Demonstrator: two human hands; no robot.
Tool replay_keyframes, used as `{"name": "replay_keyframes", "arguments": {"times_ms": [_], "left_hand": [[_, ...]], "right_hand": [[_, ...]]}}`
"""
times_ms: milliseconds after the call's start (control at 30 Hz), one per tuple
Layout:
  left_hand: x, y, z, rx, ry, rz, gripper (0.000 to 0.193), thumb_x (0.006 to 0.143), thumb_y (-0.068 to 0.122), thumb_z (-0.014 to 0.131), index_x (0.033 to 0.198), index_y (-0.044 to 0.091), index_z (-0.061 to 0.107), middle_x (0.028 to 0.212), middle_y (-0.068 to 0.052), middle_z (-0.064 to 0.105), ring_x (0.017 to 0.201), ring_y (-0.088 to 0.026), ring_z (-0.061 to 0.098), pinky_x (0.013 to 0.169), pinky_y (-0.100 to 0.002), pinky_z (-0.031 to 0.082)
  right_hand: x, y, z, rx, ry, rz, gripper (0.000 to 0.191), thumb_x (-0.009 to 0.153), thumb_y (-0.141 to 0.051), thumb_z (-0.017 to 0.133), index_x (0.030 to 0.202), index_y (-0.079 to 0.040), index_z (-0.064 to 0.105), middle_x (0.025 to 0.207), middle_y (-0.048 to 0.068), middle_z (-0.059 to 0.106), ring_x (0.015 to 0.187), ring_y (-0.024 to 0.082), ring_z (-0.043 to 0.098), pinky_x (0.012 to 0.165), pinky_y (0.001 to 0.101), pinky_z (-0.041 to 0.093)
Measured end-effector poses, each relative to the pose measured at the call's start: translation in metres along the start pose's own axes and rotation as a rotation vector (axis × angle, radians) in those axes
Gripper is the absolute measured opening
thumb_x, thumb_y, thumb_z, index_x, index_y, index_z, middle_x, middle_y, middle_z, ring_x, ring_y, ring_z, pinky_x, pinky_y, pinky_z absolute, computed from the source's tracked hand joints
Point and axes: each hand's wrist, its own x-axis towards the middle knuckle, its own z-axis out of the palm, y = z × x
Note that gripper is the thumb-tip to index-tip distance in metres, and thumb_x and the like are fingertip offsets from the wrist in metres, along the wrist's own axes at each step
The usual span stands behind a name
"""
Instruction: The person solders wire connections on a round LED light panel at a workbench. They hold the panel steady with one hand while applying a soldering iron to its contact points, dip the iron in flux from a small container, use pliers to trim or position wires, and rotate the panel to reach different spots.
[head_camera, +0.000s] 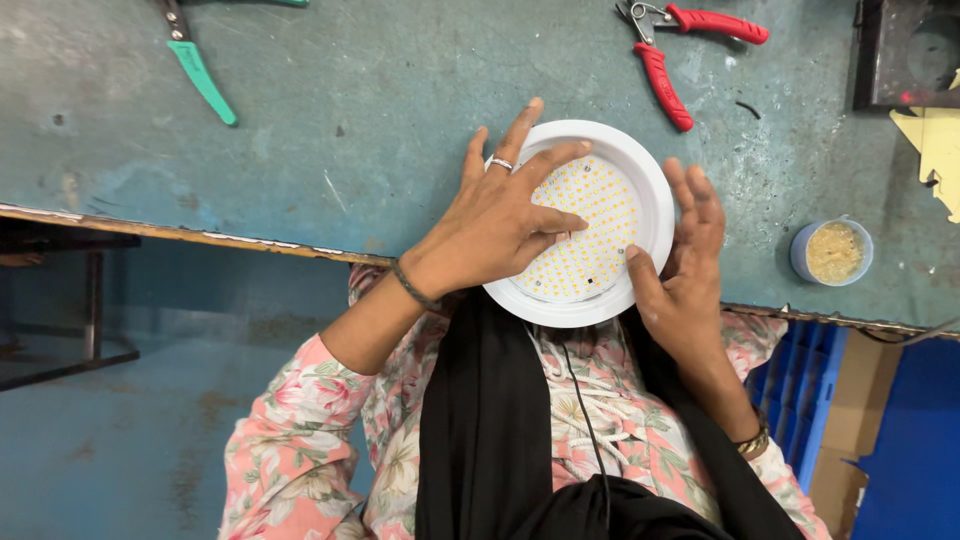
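Note:
A round white lamp housing (655, 185) with a disc of many small yellow light dots (600, 215) lies at the near edge of the teal workbench. My left hand (500, 215), with a ring on one finger, lies flat across the left part of the disc, fingers spread. My right hand (685, 270) cups the housing's right rim, thumb pressed on the disc's lower right edge. A thin black wire (580, 400) hangs from the housing down over my lap.
Red-handled pliers (665, 80) lie at the back right, green-handled pliers (200, 75) at the back left. A small blue cup of brass-coloured bits (832, 252) stands to the right. A dark box (905, 50) sits in the far right corner. Blue crates (800, 390) stand below the bench.

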Motion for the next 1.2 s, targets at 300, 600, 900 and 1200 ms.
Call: {"name": "replay_keyframes", "arguments": {"times_ms": [300, 600, 900, 1200], "left_hand": [[0.003, 0.013, 0.006, 0.020, 0.082, 0.039, 0.017, 0.087, 0.023, 0.078, 0.101, 0.032, 0.082, 0.159, -0.003, 0.042, 0.156, -0.043, 0.010, 0.113, -0.083, 0.007], [0.015, 0.022, 0.013, 0.060, 0.124, 0.017, 0.012, 0.085, 0.035, 0.083, 0.087, 0.025, 0.077, 0.147, 0.000, 0.053, 0.154, -0.038, 0.021, 0.117, -0.077, 0.012], [0.014, 0.011, 0.013, 0.041, 0.139, 0.005, 0.014, 0.086, 0.029, 0.082, 0.079, 0.018, 0.076, 0.139, 0.000, 0.060, 0.153, -0.035, 0.030, 0.120, -0.066, 0.022], [0.017, 0.020, 0.012, -0.049, 0.171, -0.088, 0.005, 0.081, 0.021, 0.081, 0.077, 0.018, 0.079, 0.143, -0.004, 0.059, 0.153, -0.038, 0.030, 0.115, -0.060, 0.027]], "right_hand": [[0.059, 0.020, -0.038, 0.223, -0.207, -0.125, 0.084, 0.096, 0.024, 0.048, 0.163, -0.014, 0.014, 0.161, 0.024, 0.047, 0.146, 0.026, 0.054, 0.116, 0.0316, 0.049], [0.066, 0.022, -0.031, 0.198, -0.177, -0.096, 0.079, 0.098, 0.024, 0.048, 0.163, -0.011, 0.019, 0.158, 0.024, 0.050, 0.147, 0.025, 0.054, 0.113, 0.0309, 0.050], [0.065, 0.025, -0.026, 0.126, -0.190, -0.102, 0.074, 0.100, 0.022, 0.049, 0.162, -0.009, 0.023, 0.156, 0.022, 0.052, 0.146, 0.026, 0.054, 0.124, 0.0362, 0.046], [0.064, 0.019, -0.032, -0.008, -0.151, -0.143, 0.072, 0.101, 0.019, 0.050, 0.161, -0.007, 0.021, 0.155, 0.023, 0.053, 0.144, 0.032, 0.058, 0.122, 0.0400, 0.050]]}}
